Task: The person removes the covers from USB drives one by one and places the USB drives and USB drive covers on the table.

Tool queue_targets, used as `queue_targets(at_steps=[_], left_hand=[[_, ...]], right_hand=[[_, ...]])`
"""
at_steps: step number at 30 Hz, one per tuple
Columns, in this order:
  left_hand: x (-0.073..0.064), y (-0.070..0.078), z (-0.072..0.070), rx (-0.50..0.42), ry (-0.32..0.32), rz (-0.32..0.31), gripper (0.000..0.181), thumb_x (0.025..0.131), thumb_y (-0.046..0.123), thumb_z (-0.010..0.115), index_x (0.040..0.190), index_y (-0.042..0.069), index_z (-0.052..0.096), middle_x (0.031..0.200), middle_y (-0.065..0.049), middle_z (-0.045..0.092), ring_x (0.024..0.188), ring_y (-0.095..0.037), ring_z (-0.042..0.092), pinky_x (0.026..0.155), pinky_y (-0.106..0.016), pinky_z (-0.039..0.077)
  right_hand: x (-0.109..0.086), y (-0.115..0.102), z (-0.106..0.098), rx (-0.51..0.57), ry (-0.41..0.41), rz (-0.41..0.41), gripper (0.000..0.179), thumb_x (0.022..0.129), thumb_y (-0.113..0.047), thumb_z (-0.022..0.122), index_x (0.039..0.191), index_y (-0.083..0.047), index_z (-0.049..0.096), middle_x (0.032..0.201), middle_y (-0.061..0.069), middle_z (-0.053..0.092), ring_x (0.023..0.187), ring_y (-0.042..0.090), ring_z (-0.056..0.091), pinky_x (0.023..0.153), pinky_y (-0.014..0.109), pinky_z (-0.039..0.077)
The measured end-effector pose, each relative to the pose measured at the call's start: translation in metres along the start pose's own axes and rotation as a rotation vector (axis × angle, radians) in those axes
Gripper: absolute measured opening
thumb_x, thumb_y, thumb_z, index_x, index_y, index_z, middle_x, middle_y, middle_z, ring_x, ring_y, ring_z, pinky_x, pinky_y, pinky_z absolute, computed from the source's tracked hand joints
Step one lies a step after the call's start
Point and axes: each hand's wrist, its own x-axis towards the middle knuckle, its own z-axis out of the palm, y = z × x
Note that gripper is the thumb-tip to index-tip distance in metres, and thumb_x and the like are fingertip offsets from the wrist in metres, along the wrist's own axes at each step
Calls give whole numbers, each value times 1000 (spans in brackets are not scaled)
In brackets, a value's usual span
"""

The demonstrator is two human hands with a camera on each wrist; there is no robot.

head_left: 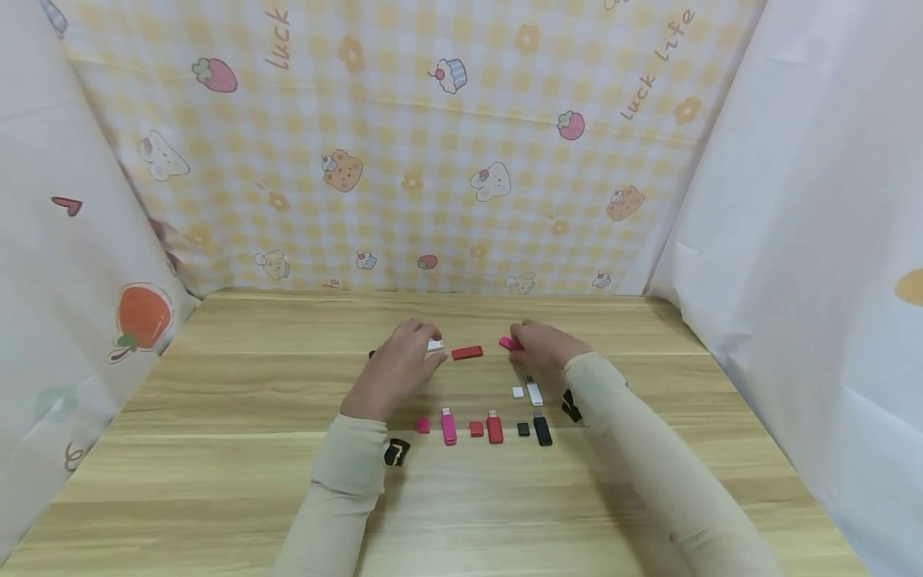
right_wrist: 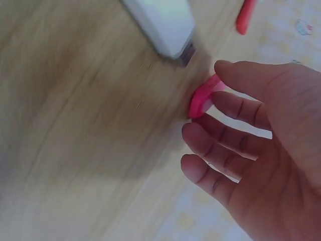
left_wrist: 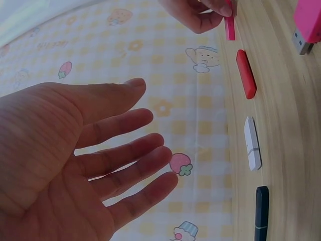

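Observation:
My right hand (head_left: 544,343) pinches a pink USB stick (head_left: 509,344) between thumb and fingertips at the right end of the back row; the right wrist view shows the same pink stick (right_wrist: 203,98) low over the wood. My left hand (head_left: 400,365) is above the row's left part, fingers loosely bent and apart, holding nothing. By its fingertips lies a white USB stick (head_left: 435,345). A red USB stick (head_left: 467,353) lies between the hands. A black USB stick (left_wrist: 261,216) ends the row, mostly hidden behind the left hand in the head view.
Nearer me lie uncapped USB sticks: pink (head_left: 449,426), red (head_left: 494,427), black (head_left: 542,429) and, farther back, white (head_left: 534,391). Beside them are a pink cap (head_left: 423,425), red cap (head_left: 476,429), black cap (head_left: 523,429) and white cap (head_left: 517,393). A checked curtain (head_left: 411,216) hangs behind the table.

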Motion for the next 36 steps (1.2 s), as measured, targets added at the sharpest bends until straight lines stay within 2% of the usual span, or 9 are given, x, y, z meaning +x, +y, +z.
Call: queue_targets(at_steps=[7,15,20,24,29,36], left_hand=[[1,-1,1,-5,-2,10,39,106,26,72,137,2,68,146,-17,63,140,-35,58,115,-52,53],[2,-1,2,1,1,10,35,106,25,72,134,4,69,146,-16,63,140,-35,58,115,-51,53],[1,-1,2,1,0,10,36,106,26,73,134,4,69,145,-16,63,138,-34,59,113,-51,54],[2,-2,3,-1,5,15,35,106,25,72,133,4,69,145,-16,63,138,-34,59,113,-51,55],[2,-3,3,-5,9,11,34,106,24,72,134,4,69,146,-16,63,138,-34,59,112,-51,55],[2,-5,2,8,10,13,34,107,24,71,134,4,69,145,-16,63,133,-33,60,110,-50,57]], right_hand=[[8,2,-2,-42,-43,-2,12,109,-22,65,106,-11,63,98,5,63,88,20,57,82,35,50],[14,3,6,-98,-15,-59,18,113,-18,54,98,-11,61,93,4,58,84,19,54,81,35,48],[15,5,8,-80,-11,-75,19,110,-15,57,91,-13,58,86,2,54,79,17,51,75,31,43],[12,8,7,-25,-7,-80,22,107,-14,61,85,-14,58,81,1,53,74,14,51,71,29,42],[6,9,3,42,31,-83,20,104,-15,67,85,-16,62,79,0,57,73,13,53,69,28,45],[-6,-1,-4,54,133,-160,17,103,-14,73,88,-12,65,81,0,60,77,14,55,71,28,46]])
